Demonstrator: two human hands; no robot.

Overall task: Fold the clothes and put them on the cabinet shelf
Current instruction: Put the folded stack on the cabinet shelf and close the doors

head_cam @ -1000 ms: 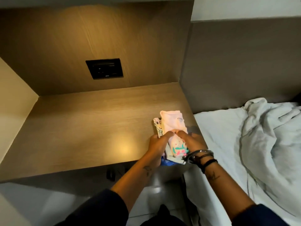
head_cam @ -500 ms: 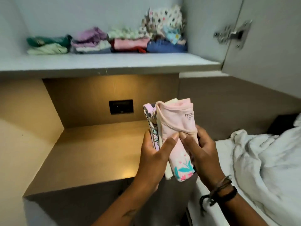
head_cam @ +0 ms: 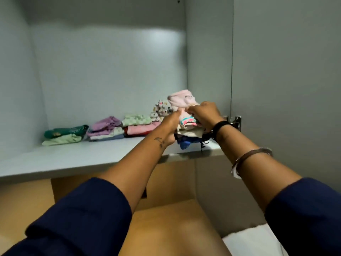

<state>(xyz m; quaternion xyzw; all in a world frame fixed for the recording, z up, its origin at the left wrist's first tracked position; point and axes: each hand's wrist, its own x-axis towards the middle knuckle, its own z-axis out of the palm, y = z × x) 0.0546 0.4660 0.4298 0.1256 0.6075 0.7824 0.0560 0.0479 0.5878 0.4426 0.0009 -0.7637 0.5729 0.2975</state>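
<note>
A folded bundle of small clothes (head_cam: 181, 102), pale pink on top with a printed piece beneath, is held at the right end of the grey cabinet shelf (head_cam: 77, 159). My left hand (head_cam: 170, 126) grips its left side and my right hand (head_cam: 204, 112) grips its right side. The bundle rests over a blue and cream stack (head_cam: 185, 142) near the shelf's front edge. Further left along the shelf lie folded stacks: a green one (head_cam: 63, 134), a purple one (head_cam: 106, 128) and a pink one with a pale green top (head_cam: 138, 125).
The open cabinet door (head_cam: 286, 89) stands at the right, its hinge (head_cam: 235, 121) just beside my right wrist. Below the shelf is a wooden niche with a desk surface (head_cam: 175, 228). White bedding (head_cam: 254, 241) shows at the lower right.
Both hands lifted the folded bundle from the wooden desk up to the right end of the cabinet shelf. The view tilted upward with them.
</note>
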